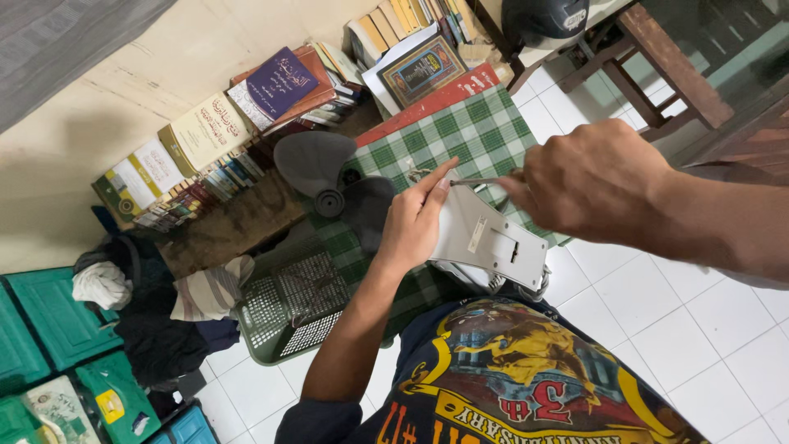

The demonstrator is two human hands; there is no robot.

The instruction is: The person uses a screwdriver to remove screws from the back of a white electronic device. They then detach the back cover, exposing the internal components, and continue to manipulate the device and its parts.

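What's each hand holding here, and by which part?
Left hand grips the white plastic fan housing at its upper edge. Right hand holds a thin metal screwdriver by the handle end, tip near the housing.

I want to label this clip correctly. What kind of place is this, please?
Probably a room in a home, used for study or storage: rows of books along the wall, a white tiled floor, and a wooden stool.
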